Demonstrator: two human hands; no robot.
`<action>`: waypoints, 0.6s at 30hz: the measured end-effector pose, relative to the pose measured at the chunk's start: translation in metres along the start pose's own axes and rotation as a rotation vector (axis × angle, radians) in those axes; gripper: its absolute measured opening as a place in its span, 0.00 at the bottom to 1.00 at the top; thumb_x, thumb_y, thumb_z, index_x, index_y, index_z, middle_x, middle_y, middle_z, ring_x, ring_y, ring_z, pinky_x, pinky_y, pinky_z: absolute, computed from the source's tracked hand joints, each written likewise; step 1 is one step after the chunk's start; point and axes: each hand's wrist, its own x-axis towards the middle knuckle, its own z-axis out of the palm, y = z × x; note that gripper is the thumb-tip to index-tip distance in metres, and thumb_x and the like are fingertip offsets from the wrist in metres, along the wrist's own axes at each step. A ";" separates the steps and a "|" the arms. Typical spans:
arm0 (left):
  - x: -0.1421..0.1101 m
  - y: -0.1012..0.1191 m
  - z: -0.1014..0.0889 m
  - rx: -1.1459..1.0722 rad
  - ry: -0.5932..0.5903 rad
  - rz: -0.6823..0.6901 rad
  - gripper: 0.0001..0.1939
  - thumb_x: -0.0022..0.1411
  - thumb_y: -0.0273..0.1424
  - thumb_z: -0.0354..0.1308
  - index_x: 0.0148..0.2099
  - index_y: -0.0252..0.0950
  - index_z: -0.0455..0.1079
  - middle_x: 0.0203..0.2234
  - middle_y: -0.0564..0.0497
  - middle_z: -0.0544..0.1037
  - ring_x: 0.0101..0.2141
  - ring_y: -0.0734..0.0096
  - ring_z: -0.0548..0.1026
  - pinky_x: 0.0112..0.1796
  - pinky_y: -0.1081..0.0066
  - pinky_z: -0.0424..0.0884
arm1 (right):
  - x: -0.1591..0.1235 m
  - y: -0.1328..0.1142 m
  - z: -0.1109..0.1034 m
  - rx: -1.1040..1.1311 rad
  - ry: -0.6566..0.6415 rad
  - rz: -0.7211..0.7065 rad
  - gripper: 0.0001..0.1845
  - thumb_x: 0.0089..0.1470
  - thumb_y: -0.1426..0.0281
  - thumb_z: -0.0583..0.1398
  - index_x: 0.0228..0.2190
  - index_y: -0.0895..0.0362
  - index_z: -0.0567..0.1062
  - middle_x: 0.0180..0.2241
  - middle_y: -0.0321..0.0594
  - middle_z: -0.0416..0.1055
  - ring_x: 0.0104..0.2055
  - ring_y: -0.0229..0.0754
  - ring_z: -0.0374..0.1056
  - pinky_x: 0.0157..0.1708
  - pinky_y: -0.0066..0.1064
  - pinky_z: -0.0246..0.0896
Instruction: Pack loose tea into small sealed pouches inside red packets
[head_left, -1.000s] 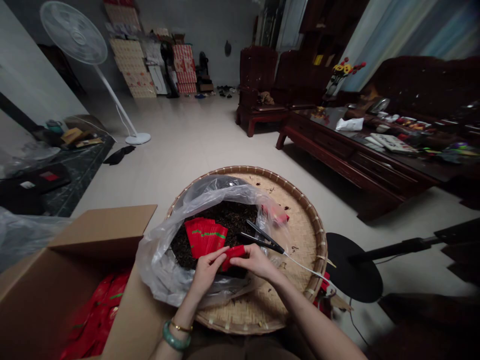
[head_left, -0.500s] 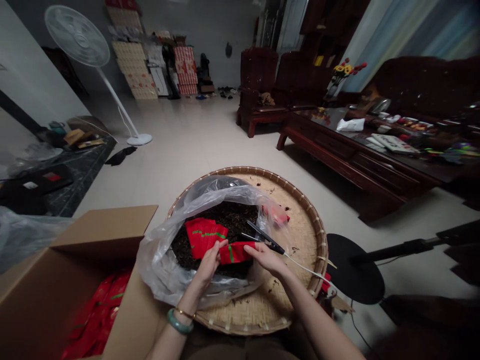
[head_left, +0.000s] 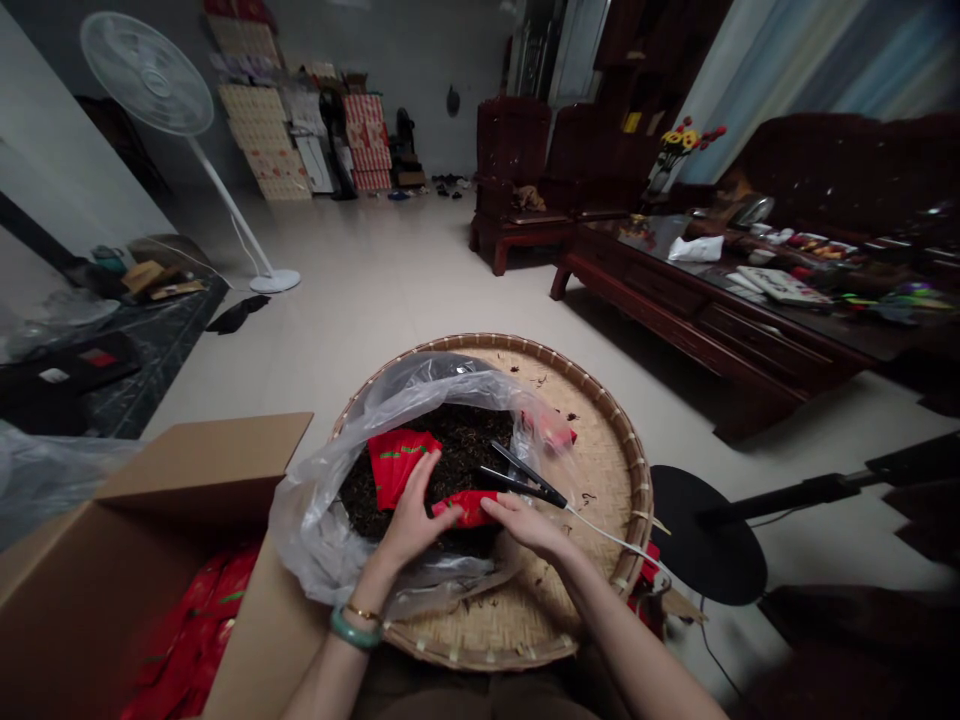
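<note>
My right hand point(head_left: 525, 520) pinches a small red packet point(head_left: 474, 508) over dark dried leaves, which look like tea point(head_left: 457, 430), in a clear plastic bag point(head_left: 300, 530). My left hand point(head_left: 412, 515) has its fingers spread. Its fingertips reach the edge of a stack of red packets point(head_left: 391, 470) with green marks, while the thumb lies by the held packet's left end. Just beyond my right hand rests a black hair-straightener-like clamp point(head_left: 536, 485), jaws apart, on a white cord. The bag sits on a round woven bamboo tray point(head_left: 600, 420).
At left stands an open cardboard box point(head_left: 202, 455) holding many red packets point(head_left: 202, 620). A black round stand base point(head_left: 709, 540) is on the floor to the right. Farther off are a dark wooden table point(head_left: 675, 290) and a white standing fan point(head_left: 232, 200).
My left hand has moved from the packet's end to the stack, its fingers spreading over it. The held packet has turned, showing a different face. My right hand still grips it.
</note>
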 end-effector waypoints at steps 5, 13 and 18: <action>-0.025 0.009 0.010 0.458 -0.186 0.302 0.35 0.50 0.29 0.62 0.60 0.39 0.58 0.54 0.43 0.69 0.58 0.50 0.57 0.52 0.49 0.60 | 0.002 0.011 0.013 -0.100 0.027 0.056 0.23 0.49 0.49 0.57 0.30 0.57 0.75 0.30 0.36 0.73 0.33 0.40 0.65 0.40 0.35 0.60; -0.029 0.003 0.015 0.435 0.050 0.219 0.25 0.51 0.26 0.59 0.53 0.37 0.65 0.44 0.45 0.75 0.41 0.59 0.69 0.43 0.58 0.69 | 0.008 0.001 0.007 0.041 0.119 0.007 0.28 0.52 0.48 0.51 0.28 0.60 0.73 0.26 0.39 0.71 0.31 0.40 0.67 0.34 0.33 0.63; -0.028 0.005 0.009 0.312 0.236 0.084 0.18 0.52 0.29 0.58 0.48 0.37 0.68 0.37 0.46 0.75 0.38 0.62 0.72 0.40 0.62 0.72 | 0.019 0.010 -0.007 -0.382 0.271 -0.167 0.13 0.54 0.67 0.53 0.39 0.57 0.73 0.38 0.44 0.73 0.41 0.45 0.69 0.42 0.40 0.64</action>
